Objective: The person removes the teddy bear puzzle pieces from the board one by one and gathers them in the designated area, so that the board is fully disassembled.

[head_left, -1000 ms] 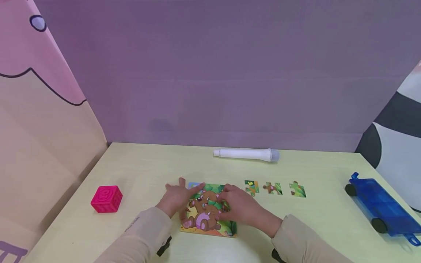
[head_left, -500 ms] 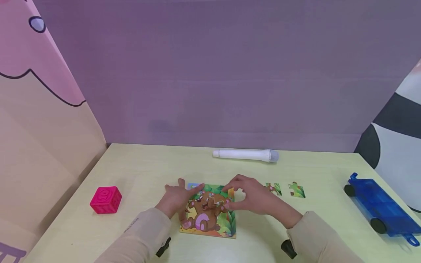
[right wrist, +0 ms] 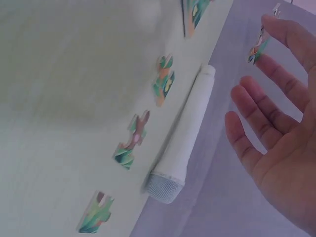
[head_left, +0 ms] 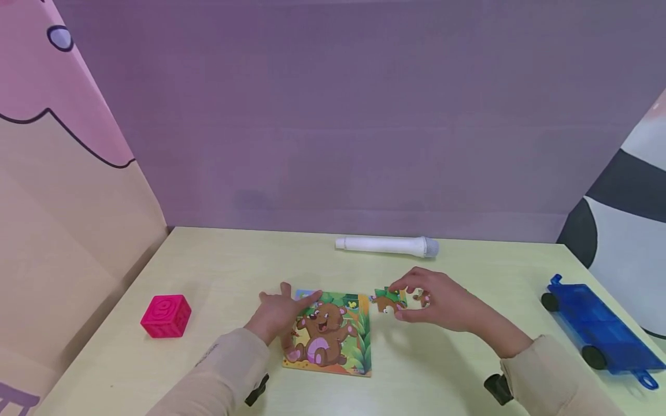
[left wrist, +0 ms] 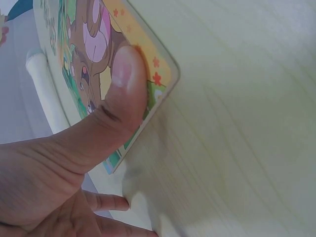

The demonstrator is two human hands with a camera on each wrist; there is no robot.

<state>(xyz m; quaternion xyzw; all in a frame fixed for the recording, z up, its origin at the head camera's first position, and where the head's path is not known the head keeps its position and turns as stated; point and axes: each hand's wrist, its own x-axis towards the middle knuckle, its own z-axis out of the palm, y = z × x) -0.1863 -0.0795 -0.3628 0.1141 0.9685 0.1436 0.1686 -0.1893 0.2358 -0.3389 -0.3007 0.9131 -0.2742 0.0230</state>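
while your left hand (head_left: 278,315) presses flat on the puzzle board's (head_left: 333,341) left edge, your right hand (head_left: 437,300) pinches a puzzle piece (head_left: 387,301) just right of it.

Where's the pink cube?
In the head view, the pink cube sits alone on the table's left side, left of the left hand and the bear puzzle.
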